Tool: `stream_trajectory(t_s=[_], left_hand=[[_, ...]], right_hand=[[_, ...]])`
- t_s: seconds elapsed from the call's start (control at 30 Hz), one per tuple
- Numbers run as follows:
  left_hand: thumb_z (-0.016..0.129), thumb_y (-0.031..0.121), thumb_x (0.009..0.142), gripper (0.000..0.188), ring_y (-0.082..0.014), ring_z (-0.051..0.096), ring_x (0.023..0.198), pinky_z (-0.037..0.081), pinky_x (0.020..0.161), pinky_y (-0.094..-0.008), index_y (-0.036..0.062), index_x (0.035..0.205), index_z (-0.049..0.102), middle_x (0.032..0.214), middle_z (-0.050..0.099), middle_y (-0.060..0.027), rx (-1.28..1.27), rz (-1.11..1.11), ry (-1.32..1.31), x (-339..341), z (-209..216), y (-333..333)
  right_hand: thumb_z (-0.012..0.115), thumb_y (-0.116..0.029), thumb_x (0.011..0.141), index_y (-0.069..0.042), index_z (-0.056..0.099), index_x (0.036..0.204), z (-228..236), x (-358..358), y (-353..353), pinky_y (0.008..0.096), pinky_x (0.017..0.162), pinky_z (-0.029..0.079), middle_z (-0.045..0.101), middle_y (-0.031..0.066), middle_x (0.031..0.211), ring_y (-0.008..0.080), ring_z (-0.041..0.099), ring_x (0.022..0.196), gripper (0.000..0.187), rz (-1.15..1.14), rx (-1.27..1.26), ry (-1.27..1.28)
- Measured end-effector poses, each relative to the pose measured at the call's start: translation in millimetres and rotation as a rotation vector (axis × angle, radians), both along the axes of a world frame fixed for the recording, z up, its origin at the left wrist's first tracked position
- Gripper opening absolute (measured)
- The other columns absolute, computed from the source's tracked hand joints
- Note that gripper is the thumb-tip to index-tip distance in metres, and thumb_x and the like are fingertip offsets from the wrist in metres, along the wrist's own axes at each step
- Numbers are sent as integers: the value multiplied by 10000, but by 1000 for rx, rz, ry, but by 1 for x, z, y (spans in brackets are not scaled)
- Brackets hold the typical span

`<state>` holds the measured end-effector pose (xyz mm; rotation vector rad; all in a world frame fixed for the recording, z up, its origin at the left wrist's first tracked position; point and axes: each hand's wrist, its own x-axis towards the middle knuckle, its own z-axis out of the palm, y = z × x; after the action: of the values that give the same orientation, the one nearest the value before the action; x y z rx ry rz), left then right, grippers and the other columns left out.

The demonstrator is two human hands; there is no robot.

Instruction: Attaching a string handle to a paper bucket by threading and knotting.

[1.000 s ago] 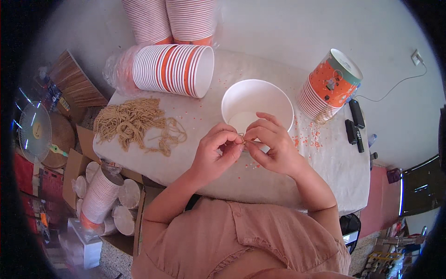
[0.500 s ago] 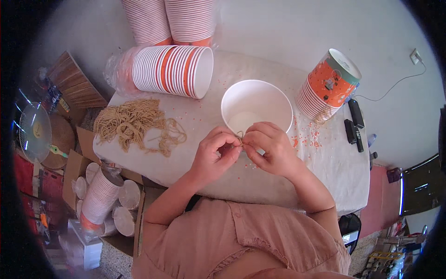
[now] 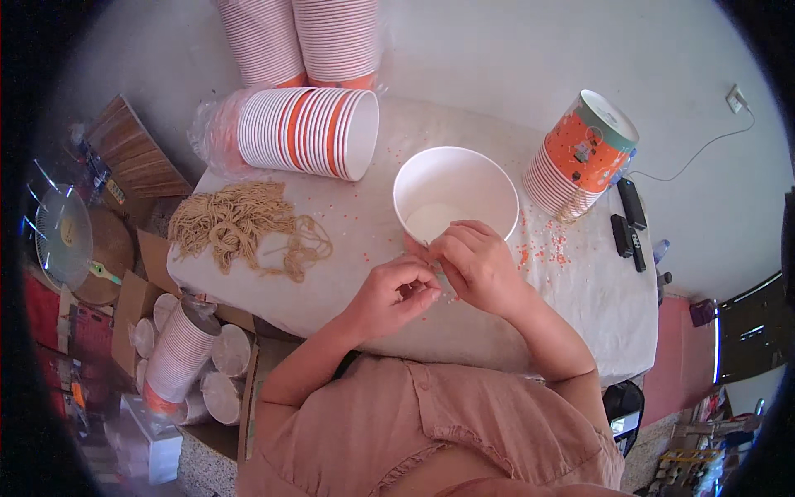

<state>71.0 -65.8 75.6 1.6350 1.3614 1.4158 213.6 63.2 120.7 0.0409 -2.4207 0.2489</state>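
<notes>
Right hand (image 3: pixel 479 263) bent at near rim of white tub (image 3: pixel 460 182), left hand (image 3: pixel 389 296) curled; pinch cannot be told. Tub best kept steady.

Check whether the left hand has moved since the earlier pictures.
Yes. Judged against the bucket, the left hand has dropped back from the near rim, toward the person's body.

A pale-covered table (image 3: pixel 609 319) carries tan string (image 3: pixel 236 219), a white bucket (image 3: pixel 472 180), bucket stacks (image 3: pixel 306 132), black devices (image 3: pixel 622 236) and orange specks (image 3: pixel 559 248).
</notes>
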Motion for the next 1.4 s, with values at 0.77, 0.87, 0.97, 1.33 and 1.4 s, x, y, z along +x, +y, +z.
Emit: stream_trajectory(t_s=[0.77,0.87,0.97,1.33,1.4], left_hand=[[554,72,919,124,-47,422,562,359,495,-207,32,1035,562,697,522,5,58,117,-634,-35,9,-13],[621,65,889,165,-24,431,579,361,503,-198,32,1049,596,681,514,33,-37,296,-304,-35,11,-14],[648,57,875,165,-16,455,611,381,530,-193,25,1036,628,703,538,45,-89,351,-57,-36,14,-16],[588,116,935,124,-6,451,611,361,514,-173,30,1002,646,745,555,48,-64,465,-265,-64,8,-27],[573,146,948,141,-3,418,585,328,493,-165,43,1019,637,716,519,54,-29,420,-303,-65,8,-24]], right_hand=[[637,18,753,-46,538,934,4,-6,8,420,653,480,595,118,731,326,614,694,216,-45,-157,-39],[637,18,751,-45,536,936,5,-5,7,418,650,479,591,119,725,327,612,690,220,-48,-154,-39],[633,23,749,-45,535,936,5,-6,7,418,647,478,586,119,717,326,610,685,222,-32,-163,-40],[634,31,743,-53,540,939,6,-8,9,413,662,488,590,119,726,321,611,688,233,-35,-178,-41],[636,30,743,-54,543,942,5,-7,9,413,669,492,590,120,730,320,613,694,235,-40,-174,-35]])
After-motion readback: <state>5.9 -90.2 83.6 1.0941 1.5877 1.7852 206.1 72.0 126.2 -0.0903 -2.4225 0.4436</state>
